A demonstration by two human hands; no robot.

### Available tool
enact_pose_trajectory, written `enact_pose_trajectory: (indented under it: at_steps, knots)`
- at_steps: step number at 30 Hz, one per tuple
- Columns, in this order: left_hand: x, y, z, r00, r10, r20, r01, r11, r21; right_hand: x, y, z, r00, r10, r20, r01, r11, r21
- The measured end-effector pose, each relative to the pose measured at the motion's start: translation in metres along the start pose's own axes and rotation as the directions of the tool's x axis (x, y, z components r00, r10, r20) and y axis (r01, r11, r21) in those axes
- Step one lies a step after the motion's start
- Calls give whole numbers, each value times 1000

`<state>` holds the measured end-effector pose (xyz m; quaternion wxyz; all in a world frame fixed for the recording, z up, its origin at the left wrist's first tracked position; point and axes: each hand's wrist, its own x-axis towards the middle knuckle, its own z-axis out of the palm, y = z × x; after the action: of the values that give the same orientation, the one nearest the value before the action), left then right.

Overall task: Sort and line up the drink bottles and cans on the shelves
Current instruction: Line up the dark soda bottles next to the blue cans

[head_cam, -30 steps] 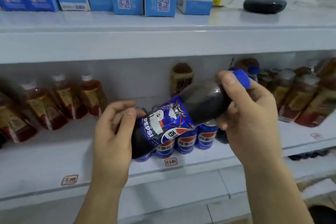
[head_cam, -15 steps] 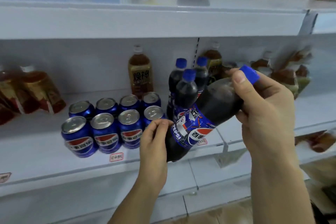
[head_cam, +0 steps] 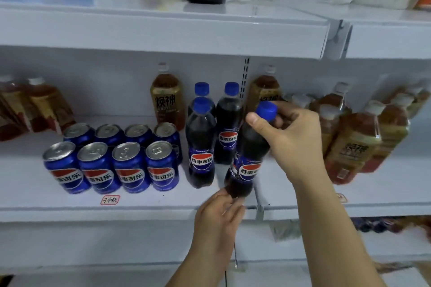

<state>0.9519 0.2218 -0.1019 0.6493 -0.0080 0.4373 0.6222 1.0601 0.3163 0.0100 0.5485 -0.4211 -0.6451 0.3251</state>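
2 hands grip a dark, blue-capped Pepsi bottle (head_cam: 248, 154): right (head_cam: 293, 137) at neck, left (head_cam: 219, 219) at base.

Two bare forearms in view, no sleeves. Left hand (head_cam: 218, 216) and right hand (head_cam: 296, 140): no rings, watch or gloves; short nails on fingers (head_cam: 255, 121).

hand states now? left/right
Left hand: fingers cupping the base of the cola bottle.
Right hand: gripping the same bottle at its neck.
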Motion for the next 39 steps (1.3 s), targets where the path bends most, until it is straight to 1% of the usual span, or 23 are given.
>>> enact_pose_trajectory:
  at_steps: [3, 7, 8, 12, 16, 19, 22, 24, 25, 26, 27, 28, 30, 31, 32, 33, 34, 35, 37, 38, 39]
  knots:
    - [5, -4, 2, 1000, 24, -5, -24, 999, -47, 13, 8, 9, 996, -5, 84, 6, 1000, -13]
    - [7, -4, 3, 999, 39, 18, -38, 997, -62, 28, 15, 20, 993, 39, 108, -35, 999, -41]
    - [9, -4, 3, 998, 59, 7, -59, 997, -51, 31, 15, 23, 992, 45, 115, -38, 998, -58]
    - [17, -3, 6, 987, 119, -108, -123, 992, -30, 34, 17, 29, 992, 21, 120, -8, 993, -115]
    - [23, -2, 10, 977, 150, -149, -149, 989, 16, 38, 17, 31, 990, 29, 137, -7, 987, -158]
    - [25, -1, 10, 971, 155, -184, -151, 988, 40, 37, 14, 33, 988, 6, 153, 26, 979, -203]
    - [28, -2, 8, 967, 180, -179, -167, 982, 83, 36, 12, 35, 987, -5, 161, 39, 978, -206]
    - [28, -4, 6, 958, 230, -171, -206, 967, 149, 35, 12, 36, 987, -13, 160, 47, 977, -210]
    - [28, -6, 4, 945, 277, -173, -241, 950, 200, 35, 13, 35, 986, -17, 165, 52, 976, -211]
    - [27, -8, 1, 922, 343, -179, -290, 918, 270, 35, 14, 34, 985, -19, 172, 55, 977, -205]
    - [25, -9, -4, 882, 440, -170, -359, 859, 364, 36, 16, 33, 984, -17, 178, 52, 979, -196]
    - [23, -10, -9, 817, 563, -125, -446, 754, 482, 37, 19, 30, 983, -6, 184, 42, 981, -190]
    - [19, -6, -17, 641, 767, 29, -572, 452, 685, 39, 27, 25, 978, 26, 209, 8, 987, -160]
    - [17, -2, -19, 555, 826, 104, -596, 307, 742, 38, 32, 22, 974, 36, 224, -9, 993, -118]
    - [18, 2, -19, 490, 856, 164, -602, 196, 774, 35, 36, 19, 972, 33, 231, -18, 998, -66]
    - [20, 7, -18, 453, 868, 202, -603, 131, 787, 31, 42, 16, 976, 11, 220, -7, 1000, -20]
    - [24, 10, -18, 444, 868, 220, -606, 110, 788, 25, 50, 12, 982, -17, 188, 17, 1000, 4]
    - [28, 13, -16, 451, 863, 229, -616, 114, 780, 19, 59, 8, 988, -38, 150, 37, 999, 12]
    - [38, 17, -13, 487, 843, 229, -630, 157, 761, 5, 84, 2, 995, -17, 101, 14, 999, 33]
    - [44, 19, -13, 512, 829, 227, -628, 181, 757, -3, 95, 0, 993, 22, 119, -28, 998, 47]
    - [50, 20, -14, 536, 812, 231, -625, 197, 756, -11, 108, 1, 983, 69, 170, -78, 996, 45]
